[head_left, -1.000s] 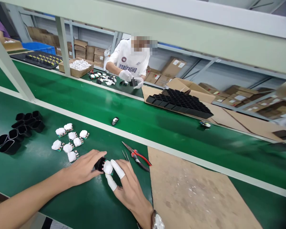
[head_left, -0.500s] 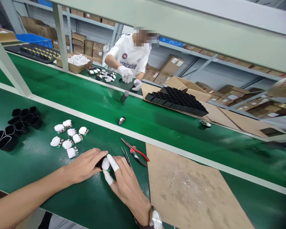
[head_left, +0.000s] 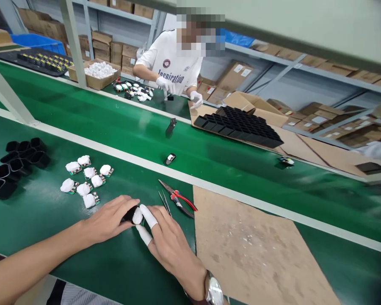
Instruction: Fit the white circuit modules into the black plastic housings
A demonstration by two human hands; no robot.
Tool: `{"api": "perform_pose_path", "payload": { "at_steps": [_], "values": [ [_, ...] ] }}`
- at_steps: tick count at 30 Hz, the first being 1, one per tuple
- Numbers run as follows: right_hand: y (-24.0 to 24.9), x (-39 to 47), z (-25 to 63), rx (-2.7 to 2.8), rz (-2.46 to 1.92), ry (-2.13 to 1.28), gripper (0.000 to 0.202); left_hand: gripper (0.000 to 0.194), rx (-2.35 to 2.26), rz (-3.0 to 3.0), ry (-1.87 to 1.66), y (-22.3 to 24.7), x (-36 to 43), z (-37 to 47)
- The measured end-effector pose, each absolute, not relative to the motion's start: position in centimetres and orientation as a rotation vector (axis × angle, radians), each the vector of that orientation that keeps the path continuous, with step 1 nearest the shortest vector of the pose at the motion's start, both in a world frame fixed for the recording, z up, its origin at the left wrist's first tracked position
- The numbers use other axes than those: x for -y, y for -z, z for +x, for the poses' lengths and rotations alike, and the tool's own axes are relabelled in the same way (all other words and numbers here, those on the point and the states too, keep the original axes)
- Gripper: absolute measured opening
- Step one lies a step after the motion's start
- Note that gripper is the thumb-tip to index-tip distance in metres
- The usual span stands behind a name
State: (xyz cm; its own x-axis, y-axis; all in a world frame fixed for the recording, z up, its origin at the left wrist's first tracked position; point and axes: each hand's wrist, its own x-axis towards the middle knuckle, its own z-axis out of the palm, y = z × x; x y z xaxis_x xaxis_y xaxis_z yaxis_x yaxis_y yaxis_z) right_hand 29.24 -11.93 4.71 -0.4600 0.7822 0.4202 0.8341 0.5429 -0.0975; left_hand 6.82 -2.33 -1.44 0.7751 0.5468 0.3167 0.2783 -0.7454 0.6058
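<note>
My left hand [head_left: 116,217] is closed around a black plastic housing [head_left: 129,214], whose mouth faces right. My right hand [head_left: 163,233], with white finger cots on thumb and forefinger, pinches a small circuit board topped with a white pad [head_left: 137,216] at that mouth. Part of the board seems to sit inside the housing; how deep I cannot tell. Left of my hands lie several similar white-topped circuit boards [head_left: 89,200]. Farther left stands a cluster of black housings [head_left: 19,164]. Just beyond my right hand are tweezers [head_left: 165,202] and red-handled pliers [head_left: 178,198].
A stained cardboard sheet [head_left: 254,250] covers the bench at right. Beyond a pale rail [head_left: 139,159], the green belt [head_left: 127,123] carries a few small parts. Across it, a co-worker in white gloves [head_left: 166,86] handles parts beside rows of black housings [head_left: 239,127].
The camera view has shifted slightly. My hands keep nearly the same grip, the board's white pad a little closer to the housing. Across the belt, the co-worker's hands have moved apart.
</note>
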Motion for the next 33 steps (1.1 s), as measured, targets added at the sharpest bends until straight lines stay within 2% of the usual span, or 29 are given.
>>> {"api": "perform_pose_path", "payload": {
  "at_steps": [6, 13, 18, 21, 26, 31, 33],
  "values": [
    [-4.4, 11.2, 29.7, 2.403, -1.326, 0.235, 0.042, 0.051, -0.565, 2.467, -0.735, 1.8, 2.5, 7.4],
    [-4.3, 10.1, 30.5, 2.416, -1.167, 0.036, 0.042, 0.052, -0.642, 2.455, -0.733, 1.8, 3.1, 7.5],
    [-3.2, 9.8, 30.9, 2.303, -1.095, -0.163, 0.056, 0.06, -0.711, 2.448, -0.769, 1.8, 3.4, 7.3],
    [-2.3, 9.7, 30.9, 2.237, -1.102, -0.177, 0.057, 0.062, -0.71, 2.437, -0.771, 1.6, 3.4, 7.3],
    [-1.0, 10.2, 30.3, 2.141, -1.08, -0.102, 0.05, 0.058, -0.665, 2.417, -0.779, 1.4, 3.3, 7.1],
    [-0.9, 10.3, 29.4, 2.074, -1.035, -0.117, 0.03, 0.056, -0.67, 2.348, -0.749, 1.5, 3.0, 6.8],
    [-1.0, 10.2, 29.2, 2.082, -1.062, -0.155, 0.031, 0.055, -0.661, 2.318, -0.75, 1.7, 2.8, 6.7]
  ]
}}
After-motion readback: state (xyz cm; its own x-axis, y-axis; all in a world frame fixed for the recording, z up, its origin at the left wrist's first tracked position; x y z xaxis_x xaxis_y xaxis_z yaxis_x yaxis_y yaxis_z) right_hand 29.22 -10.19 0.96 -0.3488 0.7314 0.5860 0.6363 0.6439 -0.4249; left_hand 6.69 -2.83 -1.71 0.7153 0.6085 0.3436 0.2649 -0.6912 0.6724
